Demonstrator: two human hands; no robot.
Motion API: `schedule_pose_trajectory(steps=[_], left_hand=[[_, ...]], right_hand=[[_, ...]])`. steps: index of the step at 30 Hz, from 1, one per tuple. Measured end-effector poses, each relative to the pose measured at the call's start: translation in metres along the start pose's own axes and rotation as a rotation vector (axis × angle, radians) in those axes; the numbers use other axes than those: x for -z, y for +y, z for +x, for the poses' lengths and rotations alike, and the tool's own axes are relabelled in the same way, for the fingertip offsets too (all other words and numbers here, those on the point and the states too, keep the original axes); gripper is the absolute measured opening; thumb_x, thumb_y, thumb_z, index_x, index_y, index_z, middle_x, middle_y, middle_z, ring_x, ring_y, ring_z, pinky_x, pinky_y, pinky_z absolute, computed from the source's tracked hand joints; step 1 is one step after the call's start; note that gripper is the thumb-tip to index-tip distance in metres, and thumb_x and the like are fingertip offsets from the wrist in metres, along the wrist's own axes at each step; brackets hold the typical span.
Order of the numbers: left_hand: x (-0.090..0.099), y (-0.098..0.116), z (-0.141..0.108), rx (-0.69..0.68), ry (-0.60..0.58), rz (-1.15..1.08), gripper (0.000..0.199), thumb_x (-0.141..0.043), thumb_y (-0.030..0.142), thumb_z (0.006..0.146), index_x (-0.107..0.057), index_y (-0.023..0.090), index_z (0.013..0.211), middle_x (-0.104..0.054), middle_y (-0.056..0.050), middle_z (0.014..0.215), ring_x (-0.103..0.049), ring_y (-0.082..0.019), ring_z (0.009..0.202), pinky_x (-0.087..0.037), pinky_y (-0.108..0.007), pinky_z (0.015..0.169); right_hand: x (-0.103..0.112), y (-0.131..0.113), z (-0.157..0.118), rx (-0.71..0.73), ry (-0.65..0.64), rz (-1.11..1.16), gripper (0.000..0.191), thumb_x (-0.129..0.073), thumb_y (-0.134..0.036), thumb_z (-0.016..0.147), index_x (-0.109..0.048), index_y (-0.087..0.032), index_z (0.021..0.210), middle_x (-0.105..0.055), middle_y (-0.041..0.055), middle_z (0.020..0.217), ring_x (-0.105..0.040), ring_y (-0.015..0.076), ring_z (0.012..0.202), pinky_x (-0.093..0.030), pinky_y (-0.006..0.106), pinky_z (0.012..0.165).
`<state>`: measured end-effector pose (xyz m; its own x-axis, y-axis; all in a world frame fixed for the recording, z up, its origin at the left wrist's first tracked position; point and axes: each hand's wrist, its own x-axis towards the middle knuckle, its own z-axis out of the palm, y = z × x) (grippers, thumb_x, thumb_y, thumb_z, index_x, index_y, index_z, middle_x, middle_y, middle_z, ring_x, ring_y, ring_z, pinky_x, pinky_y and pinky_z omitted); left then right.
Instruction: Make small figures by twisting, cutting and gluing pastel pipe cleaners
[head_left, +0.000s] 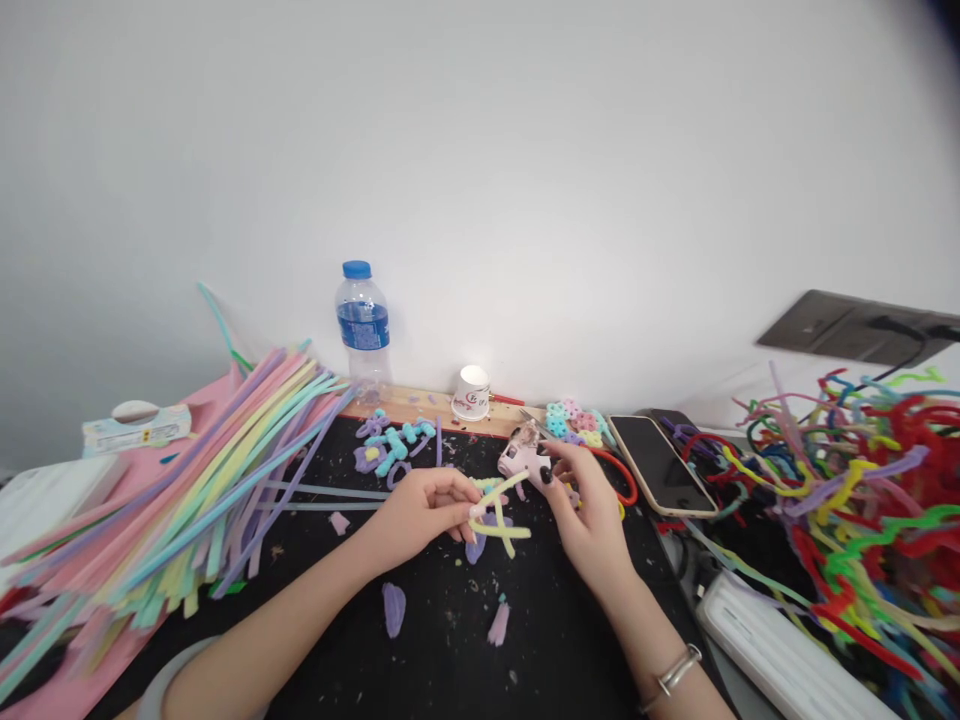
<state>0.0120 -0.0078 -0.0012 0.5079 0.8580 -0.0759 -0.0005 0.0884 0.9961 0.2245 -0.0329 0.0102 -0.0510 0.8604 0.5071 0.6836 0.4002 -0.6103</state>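
My left hand [427, 515] pinches short pale yellow pipe cleaners [504, 533] between thumb and fingers, and their strands fan out toward the right. My right hand [589, 500] is closed at the fingertips around the end of a small pale pink object [514, 458] with a brown-stained top; its exact kind is unclear. Just behind that hand lie scissors with a red handle [626, 478], partly hidden. Under the yellow strands sits a purple fuzzy piece [475, 549]. A purple petal-shaped piece [394, 610] and a pink tassel-like piece [498, 622] lie on the black mat [442, 670] nearer me.
Pastel pipe cleaners [247, 480] are heaped at left, a colourful tangle [862, 510] at right. Toward the wall stand a water bottle [364, 335] and paper cup [472, 393]. Turquoise-purple shapes [394, 447], small flowers [574, 418], a phone [660, 465] and a white power strip [780, 650] lie around.
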Motion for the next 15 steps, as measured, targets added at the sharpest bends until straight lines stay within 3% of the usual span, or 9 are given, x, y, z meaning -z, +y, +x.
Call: schedule_pose_trajectory(steps=[4, 7, 15], left_hand=[[-0.0026, 0.0002, -0.0015, 0.055, -0.056, 0.029, 0.011, -0.063, 0.022, 0.075, -0.06, 0.012, 0.077, -0.068, -0.002, 0.058, -0.066, -0.015, 0.056, -0.05, -0.023, 0.056], [-0.0029, 0.0002, -0.0014, 0.078, -0.073, 0.039, 0.012, -0.063, 0.024, 0.075, -0.061, 0.013, 0.078, -0.069, -0.003, 0.06, -0.066, -0.015, 0.057, -0.049, -0.022, 0.055], [-0.0005, 0.0014, -0.0016, 0.182, -0.154, -0.007, 0.023, -0.068, 0.03, 0.072, -0.064, 0.012, 0.087, -0.068, -0.003, 0.065, -0.068, -0.017, 0.061, -0.046, -0.019, 0.051]], right_hand=[[-0.0032, -0.0062, -0.0026, -0.001, -0.172, 0.064, 0.008, -0.047, -0.019, 0.086, -0.055, -0.019, 0.089, -0.055, 0.0013, 0.074, -0.049, 0.0145, 0.065, -0.04, 0.025, 0.061], [-0.008, -0.0056, -0.0043, -0.017, -0.2, 0.067, 0.015, -0.049, -0.018, 0.084, -0.049, -0.019, 0.07, -0.048, -0.0018, 0.063, -0.042, 0.0124, 0.057, -0.033, 0.023, 0.054], [-0.0083, -0.007, -0.0013, -0.013, -0.229, 0.175, 0.014, -0.05, -0.018, 0.085, -0.052, -0.018, 0.07, -0.053, 0.0, 0.068, -0.046, 0.0131, 0.062, -0.035, 0.023, 0.057]])
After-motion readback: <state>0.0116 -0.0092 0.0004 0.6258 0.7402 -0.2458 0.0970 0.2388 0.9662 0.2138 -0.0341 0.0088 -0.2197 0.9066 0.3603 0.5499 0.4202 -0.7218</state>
